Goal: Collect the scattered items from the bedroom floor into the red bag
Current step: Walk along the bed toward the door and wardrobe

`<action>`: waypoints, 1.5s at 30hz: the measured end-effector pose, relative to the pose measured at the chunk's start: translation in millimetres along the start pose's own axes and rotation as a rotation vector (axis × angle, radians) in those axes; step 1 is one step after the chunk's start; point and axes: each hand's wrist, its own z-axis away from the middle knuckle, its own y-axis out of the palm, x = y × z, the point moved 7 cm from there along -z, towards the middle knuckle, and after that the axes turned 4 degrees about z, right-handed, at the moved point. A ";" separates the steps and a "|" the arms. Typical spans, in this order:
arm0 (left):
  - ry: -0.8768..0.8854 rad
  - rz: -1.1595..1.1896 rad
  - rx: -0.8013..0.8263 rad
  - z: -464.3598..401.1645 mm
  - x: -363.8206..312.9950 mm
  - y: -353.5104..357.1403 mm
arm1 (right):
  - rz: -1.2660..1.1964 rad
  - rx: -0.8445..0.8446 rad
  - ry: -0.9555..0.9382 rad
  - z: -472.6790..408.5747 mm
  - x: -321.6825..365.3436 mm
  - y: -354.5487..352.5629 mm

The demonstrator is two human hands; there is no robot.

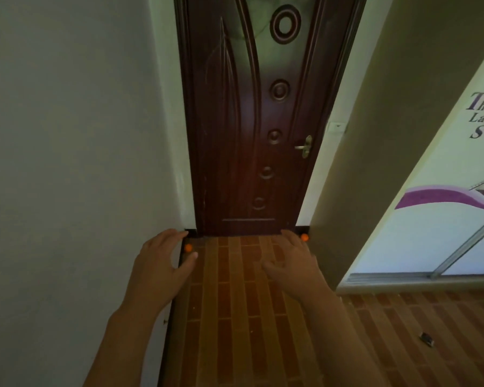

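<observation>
**Inspector:** While both arms reach toward the dark door (252,129), neither hand holds anything. Left hand (162,261) has fingers spread and relaxed, thumb just beside one orange ball (188,248) lying at the door's lower left corner, against the skirting. Right hand (292,263) is likewise spread, fingertips near a second orange ball (304,237) at the door's lower right corner.

**Assessor:** And the red bag?

**Inspector:** Not in view. One small dark item (427,338) lies on the brick-pattern floor (235,317), well right of the door and nearer the person.

**Assessor:** Recommendation?

**Inspector:** Balls roll. My judgement: cup each from the open-floor side, trapping it against the corner, then close the fingers fully before lifting. Take the dark item afterwards.
</observation>
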 end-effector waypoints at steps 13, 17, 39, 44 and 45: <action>0.002 -0.087 0.026 -165.0 -46.6 76.3 | -0.029 0.022 -0.023 -181.2 -66.5 -32.1; 0.059 -0.073 0.062 -210.9 -78.3 111.9 | -0.019 -0.025 0.042 -201.8 -106.6 -57.2; 0.687 0.139 0.610 -369.9 -352.1 457.5 | 0.057 -0.411 0.861 -152.9 -383.4 -227.4; 0.791 0.175 0.757 -375.8 -398.3 516.5 | 0.082 -0.469 0.997 -143.9 -404.0 -242.7; 0.807 0.186 0.786 -375.8 -406.0 526.2 | 0.090 -0.472 1.027 -140.4 -406.2 -243.9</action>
